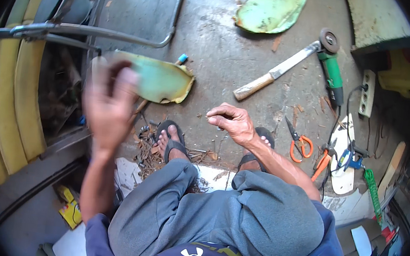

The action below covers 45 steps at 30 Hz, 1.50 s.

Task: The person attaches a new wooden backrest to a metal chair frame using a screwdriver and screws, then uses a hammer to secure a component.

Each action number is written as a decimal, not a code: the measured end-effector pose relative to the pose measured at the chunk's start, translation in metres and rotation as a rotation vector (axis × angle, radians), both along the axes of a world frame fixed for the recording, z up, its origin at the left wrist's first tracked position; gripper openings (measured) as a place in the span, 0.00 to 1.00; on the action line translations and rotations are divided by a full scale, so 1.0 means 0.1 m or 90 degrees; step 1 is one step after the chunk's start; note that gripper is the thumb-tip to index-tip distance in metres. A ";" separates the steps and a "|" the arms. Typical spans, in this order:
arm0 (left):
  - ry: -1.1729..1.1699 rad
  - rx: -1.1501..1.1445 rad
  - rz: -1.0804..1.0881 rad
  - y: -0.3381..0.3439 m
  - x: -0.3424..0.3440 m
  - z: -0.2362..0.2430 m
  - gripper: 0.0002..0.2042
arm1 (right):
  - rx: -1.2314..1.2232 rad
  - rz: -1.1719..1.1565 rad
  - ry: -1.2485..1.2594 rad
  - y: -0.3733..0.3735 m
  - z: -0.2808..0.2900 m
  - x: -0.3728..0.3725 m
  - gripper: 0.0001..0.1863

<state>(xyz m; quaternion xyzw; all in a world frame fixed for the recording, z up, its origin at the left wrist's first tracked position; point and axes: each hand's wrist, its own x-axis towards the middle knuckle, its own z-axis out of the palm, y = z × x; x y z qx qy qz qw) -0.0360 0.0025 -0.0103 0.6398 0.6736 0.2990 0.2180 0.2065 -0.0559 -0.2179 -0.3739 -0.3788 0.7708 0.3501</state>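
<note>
The person sat with grey-trousered knees filling the lower middle of the view, both feet in dark flip-flops on the concrete floor. The left foot rested among a scatter of rusty nails and wood scraps; the right foot was mostly hidden behind the right hand.

The right hand hovered above the floor between the feet, its thumb and fingertips pinched narrowly together; whether something small sat in that grip could not be told. The left hand was raised higher and blurred by motion, fingers loosely spread wide, holding nothing visible. Just behind it, on the floor, lay a curved piece of pale green panel with ragged yellowish edges, partly covered by the hand, with a blue-tipped stick poking out past its far edge.

To the right of the right forearm lay orange-handled scissors, then orange-handled pliers and a blue-handled tool on a white board. Farther out, a hatchet-like tool with a wooden handle lay diagonally, near a green angle grinder whose cord ran toward a white power strip. A second green panel piece lay at the far edge. A bent metal tube frame and yellow cushions stood at the left.
</note>
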 end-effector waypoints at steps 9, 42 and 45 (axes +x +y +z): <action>-0.600 -0.564 0.093 -0.41 0.82 -1.10 0.12 | 0.216 -0.166 -0.164 -0.06 0.19 0.23 0.09; 0.374 -0.351 -0.466 -1.25 -0.40 -2.26 0.13 | -0.339 -0.407 -0.576 -3.47 -0.14 1.37 0.18; 0.395 -0.355 -0.371 -1.34 -0.41 -2.36 0.15 | -0.297 -0.432 -0.542 -3.22 -0.12 1.45 0.14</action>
